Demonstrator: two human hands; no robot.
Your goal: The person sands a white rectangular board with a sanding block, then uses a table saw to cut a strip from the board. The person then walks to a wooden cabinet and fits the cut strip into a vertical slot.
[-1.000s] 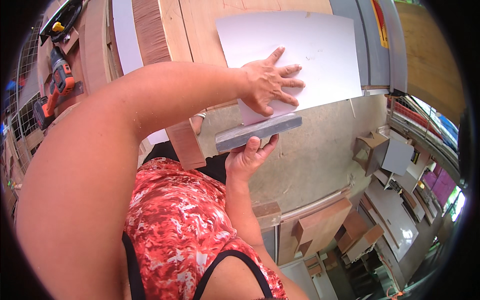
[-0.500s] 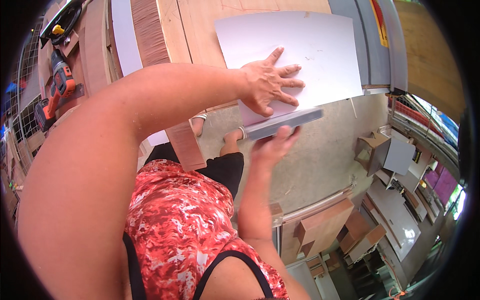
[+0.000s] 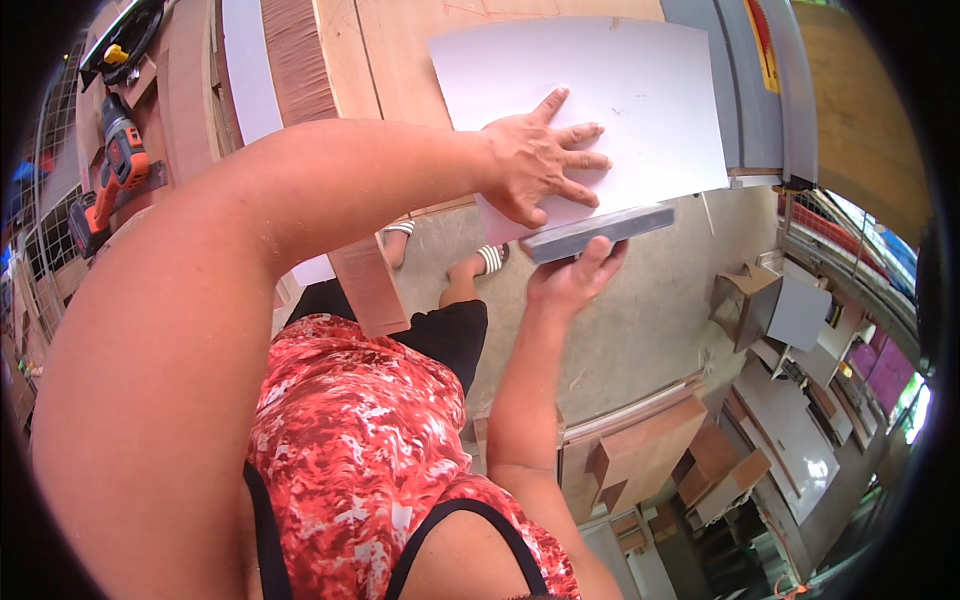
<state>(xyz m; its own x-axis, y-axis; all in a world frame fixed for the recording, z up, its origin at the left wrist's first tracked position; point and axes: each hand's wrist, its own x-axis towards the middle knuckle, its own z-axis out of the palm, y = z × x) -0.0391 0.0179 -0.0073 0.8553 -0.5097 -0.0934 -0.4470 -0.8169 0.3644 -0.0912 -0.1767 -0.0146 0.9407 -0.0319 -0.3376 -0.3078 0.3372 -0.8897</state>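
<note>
My left hand lies flat with its fingers spread on a white panel, pressing near the panel's near left part. My right hand grips a long grey sanding block from below, thumb against its side. Along its length the block runs by the panel's near edge, touching or very close to it. The panel rests on a wooden worktop and its near edge sticks out over the floor. Part of my right fingers is hidden behind the block.
At the left lies an orange and black cordless drill among wooden boards. A grey machine table with a red and yellow part adjoins the panel's right. A brown board juts toward my waist. Wooden boxes stand lower right.
My right hand and the sanding block have slid to the right along the panel's near edge. My left hand stays in place on the panel.
</note>
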